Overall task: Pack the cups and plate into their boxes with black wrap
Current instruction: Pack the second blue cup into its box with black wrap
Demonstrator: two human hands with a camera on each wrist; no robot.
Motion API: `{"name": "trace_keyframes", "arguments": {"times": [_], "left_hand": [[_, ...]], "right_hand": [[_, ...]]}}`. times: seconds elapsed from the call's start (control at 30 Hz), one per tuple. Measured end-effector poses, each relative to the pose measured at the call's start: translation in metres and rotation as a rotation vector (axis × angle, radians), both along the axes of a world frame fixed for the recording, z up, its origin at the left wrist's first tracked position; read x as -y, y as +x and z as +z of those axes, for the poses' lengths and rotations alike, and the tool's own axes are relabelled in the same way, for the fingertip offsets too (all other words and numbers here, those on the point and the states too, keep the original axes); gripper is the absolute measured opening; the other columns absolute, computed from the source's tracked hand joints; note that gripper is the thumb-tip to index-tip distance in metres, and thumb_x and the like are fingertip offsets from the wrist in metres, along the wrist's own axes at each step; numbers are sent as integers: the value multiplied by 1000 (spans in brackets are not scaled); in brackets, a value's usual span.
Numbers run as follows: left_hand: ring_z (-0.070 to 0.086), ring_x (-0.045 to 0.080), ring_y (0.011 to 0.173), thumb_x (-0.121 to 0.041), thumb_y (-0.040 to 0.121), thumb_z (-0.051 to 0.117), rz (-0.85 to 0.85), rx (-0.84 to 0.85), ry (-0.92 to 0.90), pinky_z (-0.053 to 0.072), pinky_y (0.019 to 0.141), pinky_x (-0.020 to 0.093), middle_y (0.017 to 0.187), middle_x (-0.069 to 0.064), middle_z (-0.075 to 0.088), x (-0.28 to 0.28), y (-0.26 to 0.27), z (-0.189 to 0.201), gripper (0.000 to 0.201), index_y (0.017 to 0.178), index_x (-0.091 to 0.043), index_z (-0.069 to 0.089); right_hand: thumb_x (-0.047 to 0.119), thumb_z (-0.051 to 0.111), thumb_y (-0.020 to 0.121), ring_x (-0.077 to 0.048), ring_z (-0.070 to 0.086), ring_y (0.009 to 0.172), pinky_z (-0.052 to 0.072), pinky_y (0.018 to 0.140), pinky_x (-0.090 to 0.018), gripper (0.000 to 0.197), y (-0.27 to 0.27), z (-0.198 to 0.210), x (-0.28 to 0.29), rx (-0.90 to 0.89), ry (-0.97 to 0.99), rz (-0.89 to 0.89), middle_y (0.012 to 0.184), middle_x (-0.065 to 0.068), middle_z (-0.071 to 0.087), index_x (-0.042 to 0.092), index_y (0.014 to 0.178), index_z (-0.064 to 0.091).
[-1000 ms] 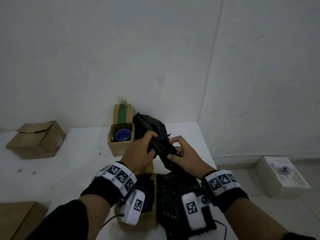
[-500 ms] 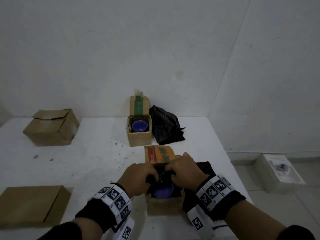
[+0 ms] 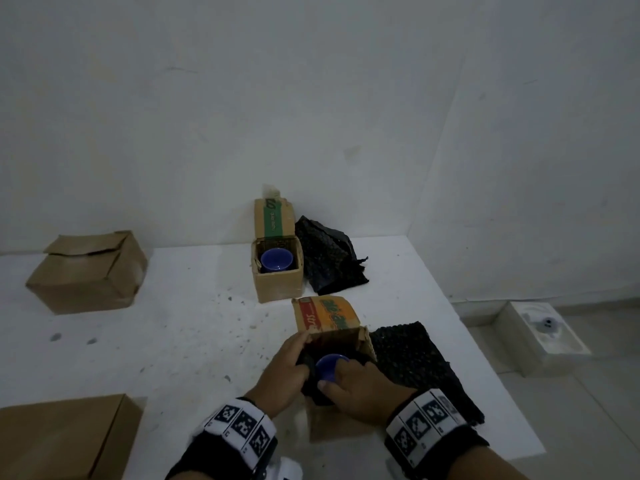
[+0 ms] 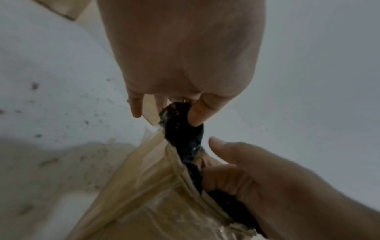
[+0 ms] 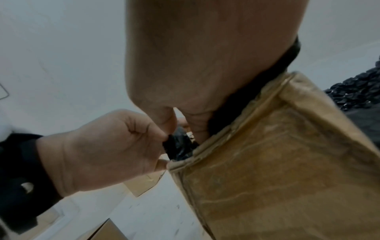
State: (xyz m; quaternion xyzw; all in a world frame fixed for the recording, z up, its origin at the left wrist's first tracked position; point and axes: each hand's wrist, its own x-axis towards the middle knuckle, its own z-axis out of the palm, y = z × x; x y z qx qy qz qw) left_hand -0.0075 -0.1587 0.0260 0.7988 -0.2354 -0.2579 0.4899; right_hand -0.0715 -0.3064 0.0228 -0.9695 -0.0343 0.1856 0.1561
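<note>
the blue cup [image 3: 329, 366] sits inside the near box [image 3: 332, 341], ringed by black wrap [image 3: 313, 382] that fills the gap between cup and cardboard. the left hand [image 3: 287, 370] is at the box's left rim, its thumb and fingers pinching a bunch of the wrap there; the left wrist view shows the thumb [image 4: 197, 113] pressed onto the dark fold. the right hand [image 3: 356, 389] is at the near rim, fingers curled down onto the wrap at the cup's edge, probably gripping it, though blur hides the fingertips. the box's printed flap stands open beyond the fingers. just right of the right hand lies a flat wrap sheet [image 3: 415, 362] on the white table [image 3: 173, 341]. well beyond the fingers stands a second box [image 3: 277, 282] holding another cup [image 3: 276, 258], with crumpled wrap [image 3: 329, 265] touching its right side. left of the left hand, well apart, are a closed carton [image 3: 86, 275] and a flat carton [image 3: 65, 438].
</note>
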Motion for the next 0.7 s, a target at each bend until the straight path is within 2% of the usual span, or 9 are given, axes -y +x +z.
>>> {"name": "trace_keyframes", "arguments": {"times": [0.1,0.2,0.27,0.33,0.4,0.47,0.53,0.6,0.7], "left_hand": [[41,0,120,1,96,33,143,-284,-256,35,98,9,130,-17,42,7,-2,-6,47,132,-29,29],[26,3,126,-42,95,37,284,-476,-301,23,108,27,135,-19,31,14,-5,-8,50,141,-29,22],[19,3,129,-58,89,34,320,-541,-311,16,115,34,138,-19,27,18,-4,-15,64,144,-30,15],[14,10,139,-72,81,35,335,-552,-316,11,119,40,150,-10,19,21,-1,-15,82,146,-26,16],[15,22,143,-65,88,34,340,-506,-269,15,116,37,155,4,18,13,-12,-3,79,146,-14,20],[12,21,144,-52,95,19,343,-506,-289,15,117,39,154,-1,17,17,-14,-1,63,147,-17,19],[15,20,143,-52,92,23,320,-527,-312,18,114,33,148,-5,25,11,-20,-1,64,146,-18,23],[20,19,141,-49,93,28,334,-470,-316,20,106,22,140,-6,31,9,-24,-4,62,143,-12,28],[8,16,144,-63,78,21,352,-542,-356,8,119,40,154,-9,14,14,-21,-5,76,146,-28,18]], "right_hand": [[74,17,86,-31,42,110,28,95,-42,74,2,-10,-7,-181,-1,-133,119,-11,45,13,120,45],[74,15,87,-35,35,123,24,104,-44,82,6,-5,-9,-285,-48,-126,138,-15,37,13,139,33],[66,21,92,-26,48,101,32,99,-42,68,7,1,-10,-256,13,-92,111,-14,51,13,124,49],[60,33,94,-16,42,67,43,80,-37,57,6,4,-9,-192,73,-78,75,-7,48,8,88,58],[52,48,92,-15,44,74,45,76,-36,41,5,1,-4,-94,111,-87,92,-8,53,11,86,52],[43,55,89,-18,47,96,43,85,-35,36,1,1,-2,15,209,-86,116,-5,48,15,109,49],[40,47,93,-20,46,112,39,93,-34,41,-1,2,-3,21,257,-23,128,-2,46,17,127,48],[46,30,93,-24,45,113,33,94,-39,50,-4,1,-8,-51,194,32,127,-5,50,15,125,54],[56,17,89,-30,43,109,27,95,-43,69,-5,-3,-11,-90,98,-13,120,-15,48,3,115,52]]}}
